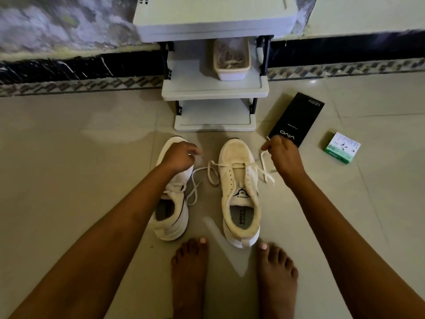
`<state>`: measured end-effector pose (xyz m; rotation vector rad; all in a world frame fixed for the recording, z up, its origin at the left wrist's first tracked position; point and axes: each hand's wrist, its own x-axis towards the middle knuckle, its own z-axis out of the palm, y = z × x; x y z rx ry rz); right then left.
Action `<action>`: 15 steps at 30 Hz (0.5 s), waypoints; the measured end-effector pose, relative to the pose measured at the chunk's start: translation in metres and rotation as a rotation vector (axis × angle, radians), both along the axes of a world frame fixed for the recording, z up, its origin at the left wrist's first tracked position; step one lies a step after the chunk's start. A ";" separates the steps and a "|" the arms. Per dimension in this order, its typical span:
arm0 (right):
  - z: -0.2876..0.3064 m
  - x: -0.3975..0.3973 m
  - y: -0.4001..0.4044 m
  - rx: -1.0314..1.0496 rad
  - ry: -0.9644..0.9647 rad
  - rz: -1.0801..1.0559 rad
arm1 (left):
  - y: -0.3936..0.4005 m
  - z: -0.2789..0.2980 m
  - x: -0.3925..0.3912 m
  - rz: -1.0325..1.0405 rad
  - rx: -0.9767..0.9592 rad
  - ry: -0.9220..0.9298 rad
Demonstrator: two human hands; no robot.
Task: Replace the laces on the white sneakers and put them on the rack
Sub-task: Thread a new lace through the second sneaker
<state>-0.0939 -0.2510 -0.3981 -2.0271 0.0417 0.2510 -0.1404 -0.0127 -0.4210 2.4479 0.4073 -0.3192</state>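
Both sneakers on the floor by the rack [215,90], right hand [284,157] pinching the right sneaker [240,194] lace [264,165], left hand [178,157] curled over the left sneaker [171,210] toe, so best pulling evenly, eyelet by eyelet.

Bare tiled floor [69,139] lies open across the left of the frame. Centre top, the grey plastic tiered rack [215,88] blocks the way, a cream rectangular tub [231,65] filling part of its middle shelf. At right, a black rectangular carton [296,119] and a small green-and-white box [342,147] narrow the floor.
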 end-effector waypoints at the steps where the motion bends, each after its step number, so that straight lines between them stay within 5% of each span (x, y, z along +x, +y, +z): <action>1: 0.002 -0.001 0.004 0.050 0.024 0.010 | 0.001 -0.002 0.000 -0.030 0.058 0.028; 9: -0.012 -0.008 0.022 0.084 0.118 0.160 | -0.040 -0.032 -0.008 -0.475 0.863 0.244; 15: -0.014 -0.006 0.019 0.119 0.104 0.113 | -0.049 -0.056 -0.014 -0.502 0.840 0.229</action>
